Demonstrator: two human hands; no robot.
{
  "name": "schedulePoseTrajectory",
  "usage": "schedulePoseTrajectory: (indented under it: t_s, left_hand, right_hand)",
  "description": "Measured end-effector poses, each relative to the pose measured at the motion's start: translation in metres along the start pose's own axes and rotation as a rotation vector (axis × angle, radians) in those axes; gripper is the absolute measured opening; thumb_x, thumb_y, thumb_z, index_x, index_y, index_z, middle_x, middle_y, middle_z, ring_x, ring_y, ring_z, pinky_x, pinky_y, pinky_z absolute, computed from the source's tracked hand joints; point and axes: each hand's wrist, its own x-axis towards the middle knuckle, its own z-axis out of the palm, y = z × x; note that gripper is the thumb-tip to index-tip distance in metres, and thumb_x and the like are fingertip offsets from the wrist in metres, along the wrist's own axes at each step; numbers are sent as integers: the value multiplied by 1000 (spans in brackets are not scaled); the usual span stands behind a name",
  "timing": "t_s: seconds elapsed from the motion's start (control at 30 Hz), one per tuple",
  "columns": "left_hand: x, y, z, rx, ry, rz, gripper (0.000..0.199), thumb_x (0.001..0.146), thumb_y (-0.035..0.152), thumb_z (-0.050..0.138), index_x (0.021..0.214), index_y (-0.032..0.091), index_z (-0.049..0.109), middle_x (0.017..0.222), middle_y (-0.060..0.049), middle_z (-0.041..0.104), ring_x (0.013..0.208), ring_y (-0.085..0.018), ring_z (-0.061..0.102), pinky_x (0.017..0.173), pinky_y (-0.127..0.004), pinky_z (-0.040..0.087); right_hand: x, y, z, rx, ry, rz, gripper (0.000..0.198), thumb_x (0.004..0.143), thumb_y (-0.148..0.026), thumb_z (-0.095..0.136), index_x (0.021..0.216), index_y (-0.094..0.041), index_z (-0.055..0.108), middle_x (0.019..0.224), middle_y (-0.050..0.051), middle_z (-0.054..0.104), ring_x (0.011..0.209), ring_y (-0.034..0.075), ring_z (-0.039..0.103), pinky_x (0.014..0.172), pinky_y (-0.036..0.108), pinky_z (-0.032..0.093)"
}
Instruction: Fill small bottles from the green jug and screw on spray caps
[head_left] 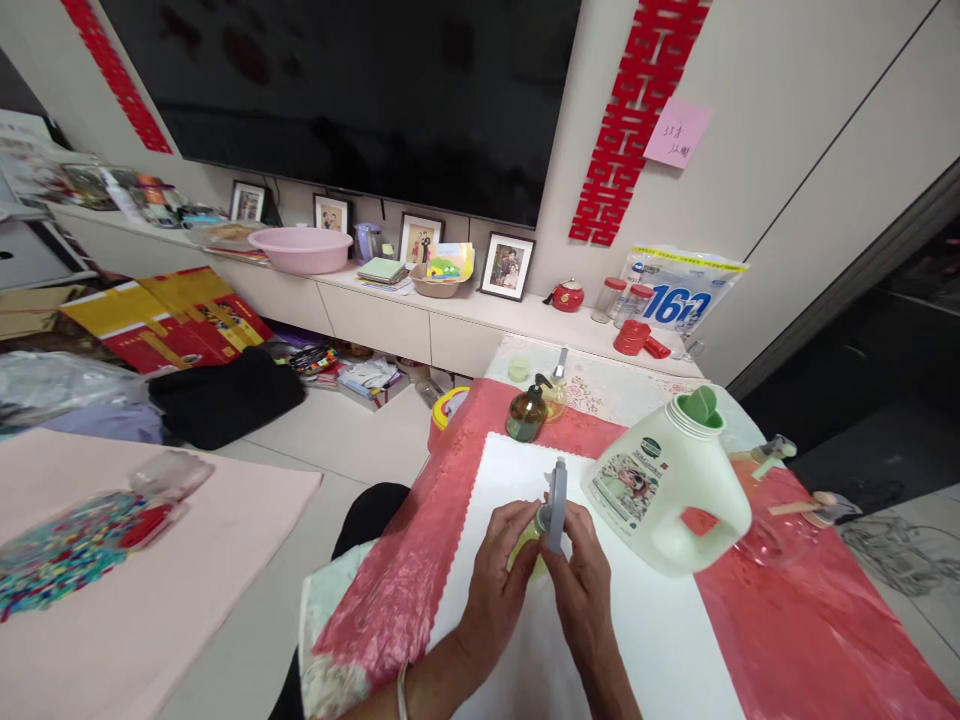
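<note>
Over the white sheet (480, 530), both my hands work on one small bottle of pale yellow liquid (523, 543). My left hand (491, 580) is closed around the bottle's body. With its fingers and thumb, my right hand (583, 580) grips the grey spray or pump head (557, 500) at the bottle's top. Fingers hide how the head meets the neck. Right of my hands stands a large pale green detergent jug (637, 480), uncapped, with a green spout in its mouth. Beyond my hands is a brown pump bottle (527, 412), with a clear container of yellow liquid (555, 402) behind it.
A pale green cap (518, 370) sits at the table's far end. Clear bottles with spray heads (787, 530) lie on the red cloth (840, 620) to the right. A pink-topped table (225, 540) at left bears colourful small pieces. A low cabinet (382, 320) runs along the wall.
</note>
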Motion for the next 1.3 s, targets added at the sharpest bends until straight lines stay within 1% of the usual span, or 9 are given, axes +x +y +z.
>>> schedulePoseTrajectory:
  t_s: [0.13, 0.37, 0.43, 0.53, 0.63, 0.77, 0.97, 1.17, 1.3]
  left_hand:
    - [0, 1, 0, 9, -1, 1, 35, 102, 34, 49, 135, 29, 60, 130, -9, 60, 126, -24, 57, 110, -42, 47]
    - [-1, -1, -1, 16, 7, 5, 35, 102, 33, 48, 135, 28, 59, 129, -10, 59, 124, -23, 58, 107, -41, 49]
    - [-1, -1, -1, 10, 2, 21, 36, 102, 34, 47, 136, 27, 59, 130, -10, 59, 124, -24, 58, 106, -41, 49]
    - [0, -1, -1, 8, -3, 35, 36, 102, 33, 47, 136, 27, 58, 129, -10, 59, 124, -24, 58, 106, -41, 49]
    - [1, 0, 0, 16, -2, 34, 35, 102, 33, 48, 134, 28, 60, 129, -10, 60, 124, -24, 58, 107, -41, 48]
    - [1, 2, 0, 12, 1, 9, 35, 102, 34, 48, 134, 28, 60, 130, -10, 60, 124, -24, 58, 108, -41, 48]
    - [1, 2, 0, 5, 15, -33, 33, 102, 35, 47, 130, 26, 61, 130, -11, 60, 122, -25, 59, 105, -41, 49]
    - [1, 0, 0, 8, -10, -18, 35, 102, 35, 47, 133, 27, 60, 130, -10, 59, 125, -24, 57, 109, -41, 47]
    - [0, -2, 0, 24, -6, 10, 34, 102, 33, 47, 133, 26, 60, 130, -10, 59, 126, -24, 56, 110, -42, 46]
  right_hand:
    - [-1, 4, 0, 9, 23, 24, 27, 104, -40, 54, 123, -22, 64, 121, 4, 54, 112, 16, 53, 93, 23, 46]
    - [-3, 10, 8, 10, 112, 52, 25, 97, -39, 66, 110, -18, 62, 109, 3, 57, 97, 14, 56, 85, 23, 47]
    - [-2, 7, 8, 13, 98, 48, 28, 97, -41, 65, 114, -19, 63, 114, 3, 57, 101, 15, 56, 88, 24, 47]
    - [-3, 4, 6, 42, 54, 40, 34, 101, -45, 58, 125, -21, 63, 125, 5, 55, 116, 18, 52, 96, 25, 46]
    - [-5, 5, 6, 130, 25, 89, 37, 105, -47, 52, 131, -23, 63, 130, 5, 53, 122, 20, 49, 99, 26, 45]
    - [-10, 14, 11, 230, 73, 184, 38, 101, -50, 60, 125, -20, 66, 128, 6, 54, 122, 22, 50, 98, 27, 45]
    - [-15, 28, 22, 294, 143, 231, 42, 93, -47, 70, 120, -16, 63, 120, 8, 58, 111, 23, 55, 93, 31, 48]
    - [-15, 31, 21, 340, 120, 243, 51, 93, -53, 68, 127, -15, 64, 130, 12, 54, 124, 27, 50, 104, 36, 45]
    - [-17, 36, 18, 395, 109, 286, 58, 92, -58, 67, 128, -12, 66, 128, 14, 55, 125, 29, 49, 105, 38, 46]
